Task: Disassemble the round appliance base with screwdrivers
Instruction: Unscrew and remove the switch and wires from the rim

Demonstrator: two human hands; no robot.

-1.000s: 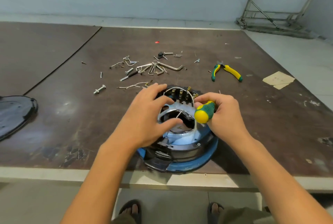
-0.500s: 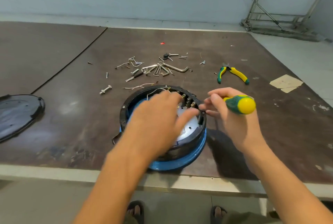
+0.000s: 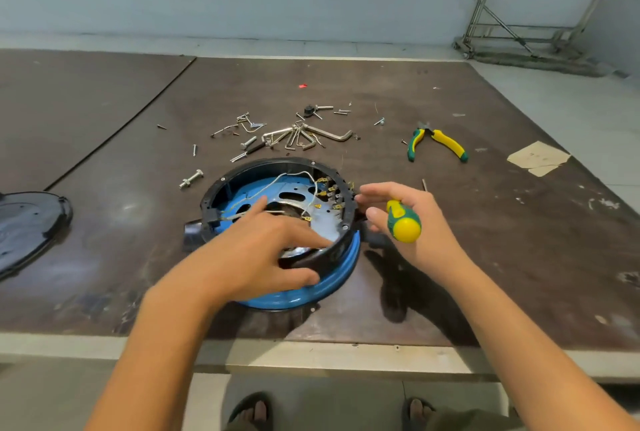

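Green-and-yellow pliers [image 3: 438, 143] on the brown counter [image 3: 519, 257], bent hex keys [image 3: 304, 137], a bolt [image 3: 191, 179], black cover [image 3: 31, 222] at left, paper scrap [image 3: 538, 157] at right, metal frame [image 3: 519, 32] behind.

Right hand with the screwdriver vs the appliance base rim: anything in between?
Nothing visible. The right hand, holding the screwdriver, has its fingertips beside the right rim of the round appliance base, near the brass terminals. The left hand lies across the near rim only; white wires cross the inside.
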